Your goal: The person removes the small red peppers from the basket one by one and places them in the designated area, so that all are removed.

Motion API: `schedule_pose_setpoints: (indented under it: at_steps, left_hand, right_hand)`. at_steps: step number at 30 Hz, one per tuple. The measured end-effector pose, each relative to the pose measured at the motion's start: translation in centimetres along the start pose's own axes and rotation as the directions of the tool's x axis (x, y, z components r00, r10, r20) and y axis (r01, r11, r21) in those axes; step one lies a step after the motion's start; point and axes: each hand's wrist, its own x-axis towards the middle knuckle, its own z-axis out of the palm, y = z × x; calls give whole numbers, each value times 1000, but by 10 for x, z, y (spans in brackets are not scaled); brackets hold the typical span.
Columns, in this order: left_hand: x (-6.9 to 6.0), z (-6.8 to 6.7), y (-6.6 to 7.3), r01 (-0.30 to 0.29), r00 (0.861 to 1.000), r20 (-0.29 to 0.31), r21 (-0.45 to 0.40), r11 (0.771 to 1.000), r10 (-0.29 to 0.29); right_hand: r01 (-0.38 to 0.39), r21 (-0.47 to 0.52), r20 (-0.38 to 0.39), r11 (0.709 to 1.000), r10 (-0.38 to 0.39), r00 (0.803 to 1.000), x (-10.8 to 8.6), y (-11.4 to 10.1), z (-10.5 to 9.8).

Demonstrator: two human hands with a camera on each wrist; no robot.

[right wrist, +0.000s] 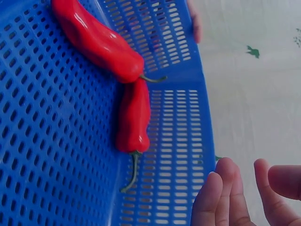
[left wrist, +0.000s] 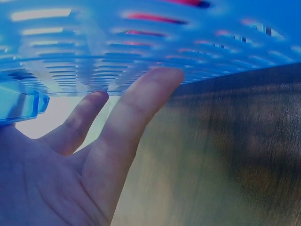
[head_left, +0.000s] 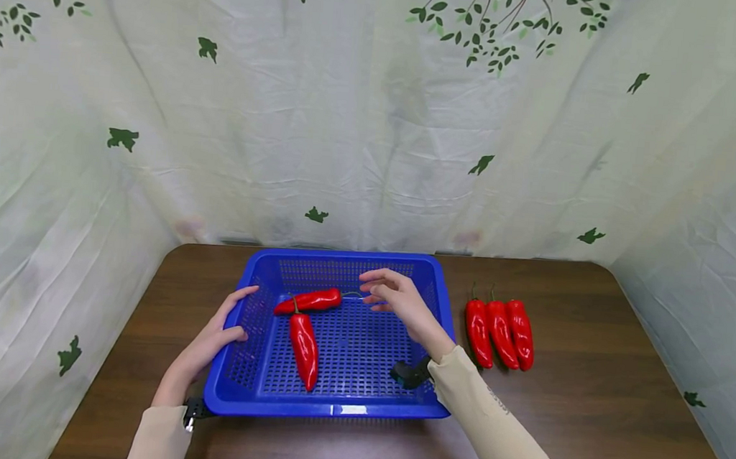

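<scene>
A blue plastic basket with slotted walls and floor stands on the table. Inside lie two red chili peppers, one sideways and one lengthwise, touching near the stem end of the lengthwise one. The left hand grips the basket's left rim, its thumb and a finger over the edge; the left wrist view shows other fingers against the slotted outside wall. Above the basket's right half hovers the right hand, fingers loosely bent, nothing between them. In the right wrist view its fingers are apart from both peppers.
Three more red peppers lie side by side on the brown wooden table, right of the basket. A pale curtain with green leaf prints hangs behind the table and along its sides.
</scene>
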Motion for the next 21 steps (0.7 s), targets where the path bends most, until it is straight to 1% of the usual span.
schedule_pose_setpoints:
  at_steps: [9,14,21]
  left_hand:
    - [-1,0,1,4,1000,9,-16,1000,-4]
    - [-1,0,1,4,1000,10,-13,1000,-4]
    - [-1,0,1,4,1000,6,-7,1000,-4]
  right_hand:
    - [-30,-7,36,1000,30,999,6,3,16]
    - [-56,7,62,998,56,997,11,6,25]
    - [-71,10,106,997,69,992,16,11,39]
